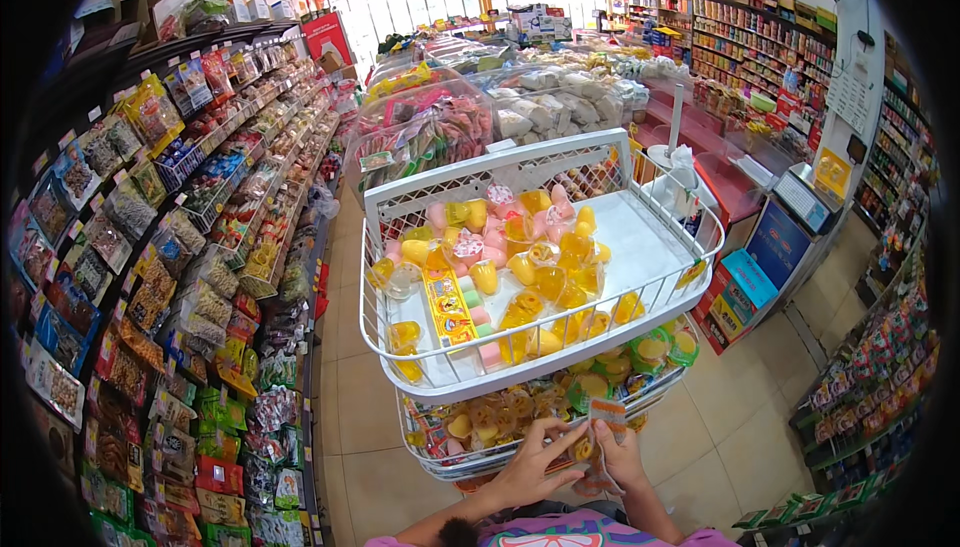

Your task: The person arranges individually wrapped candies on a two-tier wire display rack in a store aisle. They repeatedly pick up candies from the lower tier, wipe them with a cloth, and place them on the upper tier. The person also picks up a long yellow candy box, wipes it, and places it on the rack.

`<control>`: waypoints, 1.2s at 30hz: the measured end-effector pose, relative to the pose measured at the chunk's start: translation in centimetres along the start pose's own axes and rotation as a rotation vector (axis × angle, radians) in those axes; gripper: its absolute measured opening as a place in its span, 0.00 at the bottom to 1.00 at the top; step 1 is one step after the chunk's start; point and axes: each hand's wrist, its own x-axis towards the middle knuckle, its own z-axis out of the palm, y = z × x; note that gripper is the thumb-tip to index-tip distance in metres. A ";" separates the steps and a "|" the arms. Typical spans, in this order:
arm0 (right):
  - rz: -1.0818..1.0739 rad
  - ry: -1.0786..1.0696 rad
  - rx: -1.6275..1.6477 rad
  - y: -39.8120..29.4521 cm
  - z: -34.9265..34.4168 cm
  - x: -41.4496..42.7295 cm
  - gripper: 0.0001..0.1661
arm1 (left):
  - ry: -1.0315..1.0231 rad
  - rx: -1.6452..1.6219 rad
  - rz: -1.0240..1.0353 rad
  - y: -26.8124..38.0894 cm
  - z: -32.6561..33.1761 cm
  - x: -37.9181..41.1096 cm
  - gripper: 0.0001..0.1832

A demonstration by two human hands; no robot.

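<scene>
Low in front of my body, my right hand (622, 459) grips a small orange-and-clear snack packet (606, 413). The fingertips and thumb of my left hand (531, 463) are spread along the packet's left side and touch it. Just beyond my hands stands a white wire rack with two tiers. Its upper basket (645, 228) holds yellow and pink jelly cups (574, 262) and a long yellow candy pack (448, 305). Beside that pack lie pastel pink and green sweets (474, 308). More jelly cups and green-rimmed packs (585, 389) fill the lower basket (442, 472), partly hidden under the upper one.
Shelves of bagged snacks (195, 247) line the left side. Behind the rack are clear bins of wrapped goods (420, 123). A counter scale (802, 198) stands at right above stacked boxes (739, 292). Hanging packets (870, 404) border the tiled floor (750, 427).
</scene>
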 end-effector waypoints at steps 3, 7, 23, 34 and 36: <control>0.004 -0.006 -0.045 -0.2 0.2 0.0 0.14 | -0.031 -0.160 -0.049 0.1 -0.3 0.2 0.30; -0.042 0.003 -0.169 -0.1 0.1 0.0 0.12 | -0.008 -0.165 -0.086 0.0 0.1 -0.3 0.25; -0.673 0.016 -0.703 0.0 3.0 -0.1 0.13 | 0.345 -1.070 -0.608 -3.3 6.9 -3.4 0.13; 0.276 -0.183 -0.571 1.5 -0.2 0.8 0.16 | 0.074 0.211 0.128 -3.3 3.2 -3.6 0.25; 0.478 -0.281 -0.431 2.4 -0.5 0.6 0.18 | -0.060 0.299 0.267 -4.2 2.2 -4.3 0.26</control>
